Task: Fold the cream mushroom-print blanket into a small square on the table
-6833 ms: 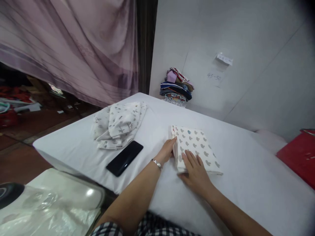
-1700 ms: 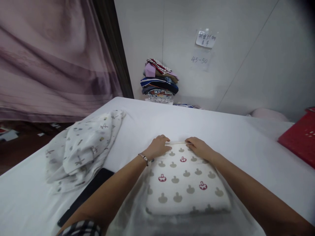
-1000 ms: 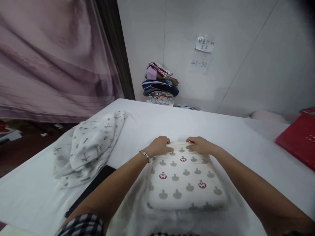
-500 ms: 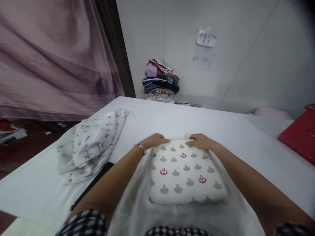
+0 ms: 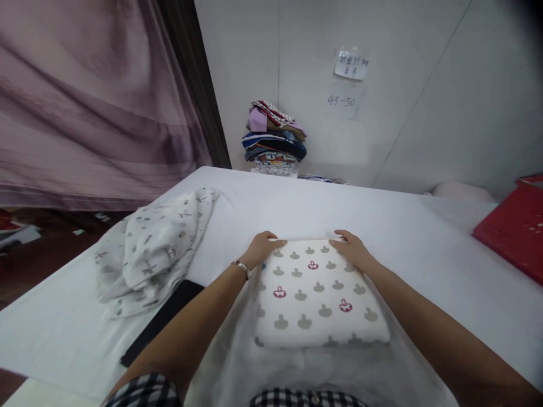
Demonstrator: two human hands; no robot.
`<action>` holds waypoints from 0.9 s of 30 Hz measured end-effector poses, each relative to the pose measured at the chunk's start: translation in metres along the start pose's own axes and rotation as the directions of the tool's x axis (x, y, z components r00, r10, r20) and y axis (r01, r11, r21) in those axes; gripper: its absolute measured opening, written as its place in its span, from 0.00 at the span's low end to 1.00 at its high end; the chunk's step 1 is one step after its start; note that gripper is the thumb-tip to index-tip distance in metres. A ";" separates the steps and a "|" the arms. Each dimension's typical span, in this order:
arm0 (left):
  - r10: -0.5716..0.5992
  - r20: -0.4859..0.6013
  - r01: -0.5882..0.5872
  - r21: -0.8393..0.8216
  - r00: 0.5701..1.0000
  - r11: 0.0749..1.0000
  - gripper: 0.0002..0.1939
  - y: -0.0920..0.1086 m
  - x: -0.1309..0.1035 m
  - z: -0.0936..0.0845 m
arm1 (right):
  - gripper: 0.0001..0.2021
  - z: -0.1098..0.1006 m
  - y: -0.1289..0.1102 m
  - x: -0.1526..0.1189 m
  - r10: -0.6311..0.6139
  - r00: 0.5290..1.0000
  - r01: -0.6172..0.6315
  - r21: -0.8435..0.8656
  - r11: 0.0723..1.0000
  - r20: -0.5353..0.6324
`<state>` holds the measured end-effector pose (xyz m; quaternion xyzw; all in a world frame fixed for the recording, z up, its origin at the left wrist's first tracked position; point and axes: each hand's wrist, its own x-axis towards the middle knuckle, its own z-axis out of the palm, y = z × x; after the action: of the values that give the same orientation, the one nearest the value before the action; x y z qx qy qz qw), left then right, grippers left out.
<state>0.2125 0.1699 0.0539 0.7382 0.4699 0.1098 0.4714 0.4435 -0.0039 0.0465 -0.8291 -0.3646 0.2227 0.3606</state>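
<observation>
A folded white cloth (image 5: 314, 297) printed with grey and a few red apple-like shapes lies flat in front of me. My left hand (image 5: 265, 247) grips its far left corner, thumb on top and the fingers past the edge. At the far right corner my right hand (image 5: 350, 249) does the same, its index finger a little raised. The fingertips beyond the far edge are partly hidden. Thin whitish see-through material (image 5: 231, 345) spreads around the cloth's sides and near edge; I cannot tell whether it is a bag or a sheet.
A crumpled white patterned cloth (image 5: 156, 243) lies on the white table (image 5: 365, 209) at left, beside a flat black object (image 5: 165, 316) partly under my left forearm. A red item (image 5: 513, 232) sits at right. Folded fabrics (image 5: 275, 141) are stacked by the wall beyond the far edge.
My hands have moved slightly outward along the far edge of the folded cloth, with the right index finger lifting. The view has shifted a little, and more of the black object shows.
</observation>
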 end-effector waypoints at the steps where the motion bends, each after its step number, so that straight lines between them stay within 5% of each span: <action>1: -0.001 -0.027 0.001 0.007 1.000 1.000 0.25 -0.002 -0.001 0.001 | 0.24 0.003 0.003 0.001 -0.067 0.997 0.064 -0.058 0.996 -0.040; 4: 0.068 -0.097 -0.055 0.123 0.993 0.991 0.24 -0.008 -0.006 0.008 | 0.21 0.011 0.012 0.007 -0.278 0.957 0.251 -0.257 0.933 -0.076; 7: 0.216 -0.164 -0.167 0.267 0.963 0.949 0.19 -0.013 -0.011 0.016 | 0.22 0.016 0.016 0.012 -0.339 0.940 0.305 -0.344 0.888 -0.042; 13: 0.077 -0.187 -0.046 0.167 0.979 0.985 0.24 -0.010 -0.019 0.011 | 0.31 -0.001 0.015 0.000 -0.067 0.997 0.065 -0.038 0.997 -0.046; 18: -0.067 -0.113 0.067 -0.004 0.991 0.998 0.31 -0.011 -0.038 0.002 | 0.33 -0.019 0.019 -0.028 0.087 0.995 -0.080 0.124 0.989 -0.047; 27: 0.023 -0.191 0.010 0.167 0.981 0.986 0.26 -0.021 -0.048 0.022 | 0.24 0.005 0.027 -0.031 -0.223 0.970 0.180 -0.331 0.926 -0.096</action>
<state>0.1877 0.1213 0.0389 0.7627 0.5183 0.1421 0.3598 0.4324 -0.0384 0.0256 -0.8474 -0.4548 0.0672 0.2657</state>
